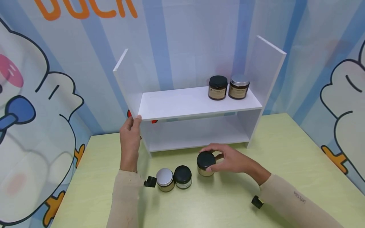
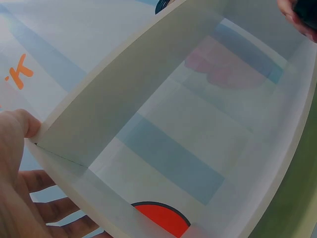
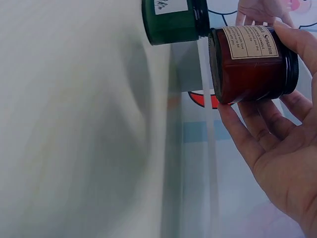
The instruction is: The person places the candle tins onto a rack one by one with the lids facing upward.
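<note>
My right hand [image 1: 232, 159] grips an amber candle jar [image 3: 252, 64] with a black lid and a beige printed label. Thumb and fingers sit on opposite sides of the jar, which is lifted off the table in front of the white shelf [image 1: 196, 103]. My left hand [image 1: 130, 134] holds the shelf's left side panel at the middle board, its thumb on the front edge and the other fingers behind the panel. Left of the held jar, a silver-lidded jar [image 1: 165, 179] and a black-lidded green jar [image 3: 171, 22] stand side by side on the table.
On the shelf's middle board, toward the right panel, stand a black-lidded amber jar [image 1: 218, 88] and a silver-lidded amber jar [image 1: 239, 87]. The pale green table [image 1: 285, 152] carries the shelf. Behind it hangs a blue striped backdrop [image 1: 194, 41] with cartoon figures.
</note>
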